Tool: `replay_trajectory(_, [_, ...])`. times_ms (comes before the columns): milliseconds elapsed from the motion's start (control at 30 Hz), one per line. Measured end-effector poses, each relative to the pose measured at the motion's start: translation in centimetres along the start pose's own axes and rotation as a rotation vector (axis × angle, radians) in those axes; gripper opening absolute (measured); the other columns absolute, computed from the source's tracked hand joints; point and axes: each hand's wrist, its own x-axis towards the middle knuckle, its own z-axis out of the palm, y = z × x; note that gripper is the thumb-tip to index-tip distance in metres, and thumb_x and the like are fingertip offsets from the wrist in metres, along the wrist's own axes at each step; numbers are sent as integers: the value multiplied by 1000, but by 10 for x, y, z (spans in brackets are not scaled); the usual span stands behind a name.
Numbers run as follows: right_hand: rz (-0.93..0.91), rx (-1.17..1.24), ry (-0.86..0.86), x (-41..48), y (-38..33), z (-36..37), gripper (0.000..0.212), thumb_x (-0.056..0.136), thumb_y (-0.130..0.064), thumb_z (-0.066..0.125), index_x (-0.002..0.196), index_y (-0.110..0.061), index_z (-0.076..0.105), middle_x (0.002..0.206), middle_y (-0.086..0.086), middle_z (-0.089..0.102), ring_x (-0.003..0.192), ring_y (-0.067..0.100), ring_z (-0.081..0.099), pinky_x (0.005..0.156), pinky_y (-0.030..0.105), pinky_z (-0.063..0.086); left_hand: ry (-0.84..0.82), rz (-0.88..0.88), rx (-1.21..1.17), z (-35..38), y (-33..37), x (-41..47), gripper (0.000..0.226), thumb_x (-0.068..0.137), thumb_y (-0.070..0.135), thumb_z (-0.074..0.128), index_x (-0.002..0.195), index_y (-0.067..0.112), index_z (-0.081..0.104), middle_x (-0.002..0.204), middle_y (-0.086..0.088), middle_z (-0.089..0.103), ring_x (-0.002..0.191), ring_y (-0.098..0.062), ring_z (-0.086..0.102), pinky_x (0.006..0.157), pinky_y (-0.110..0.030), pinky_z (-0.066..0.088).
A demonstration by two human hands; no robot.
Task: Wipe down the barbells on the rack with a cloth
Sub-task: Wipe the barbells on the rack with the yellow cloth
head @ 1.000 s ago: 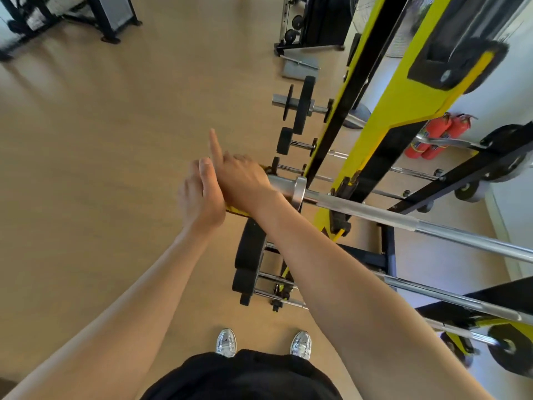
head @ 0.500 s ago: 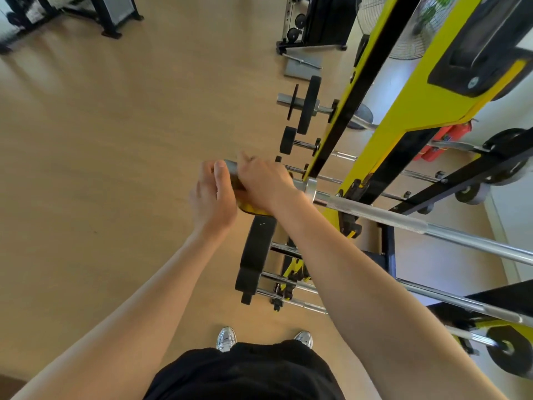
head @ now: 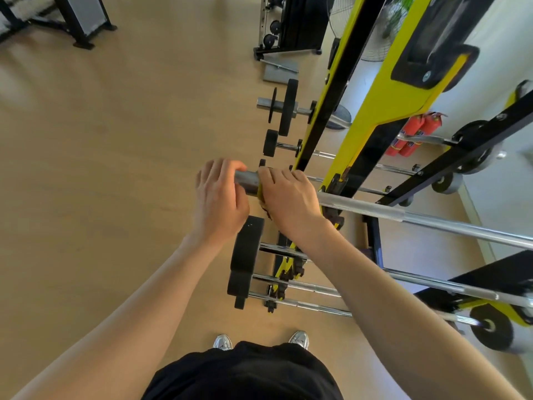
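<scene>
Our right hand (head: pixel 288 197) wraps the yellow cloth (head: pixel 261 193) round the barbell (head: pixel 432 222) at the left edge of the rack (head: pixel 375 111); our left hand (head: pixel 222 200) curls over its end, open floor (head: pixel 115 168) beyond.

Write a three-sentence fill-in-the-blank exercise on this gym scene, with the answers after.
1. The cloth under the right hand is ____ in colour.
2. The left hand holds the free end of the ____ being wiped.
3. The fire extinguishers by the wall are ____.
Missing words: yellow; barbell; red.
</scene>
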Motion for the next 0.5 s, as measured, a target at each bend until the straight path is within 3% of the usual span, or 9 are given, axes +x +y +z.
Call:
replay_trajectory(133, [66,79,82,-14,-4,-15,32,99,-25,71,128,-16,60,117,3,71,113,24,67,105,39,47,-111,88,-110,10,18,5,29,99,26,45,111,7,65,101,-3,71,96,-22,66,100,-44,49])
replay_trajectory(200, [181,117,120,-18,1,-24,38,96,-26,75,128,-15,59,120,7,68,114,27,65,100,42,52,-138,99,-121,13,22,6,31,100,27,42,111,9,65,101,-1,72,96,-20,66,101,-40,48])
replay_trajectory(300, [369,143,88,-28,13,-21,70,90,-23,81,148,-6,44,134,14,63,126,33,59,108,46,50,-187,90,-44,15,22,8,37,98,30,39,117,13,66,107,0,73,101,-18,65,101,-36,44])
replay_trajectory(433, [276,241,-126,-41,18,-3,87,99,-40,58,164,-5,12,166,14,35,155,33,31,127,57,23,-149,57,45,26,33,13,22,97,19,54,113,15,68,101,-1,75,97,-20,67,95,-39,50])
replay_trajectory(500, [217,260,-221,-36,27,-9,87,99,-31,57,164,-4,6,167,14,33,155,33,29,127,56,21,-134,14,48,30,40,14,25,97,21,48,109,16,69,97,1,74,94,-19,65,92,-39,51])
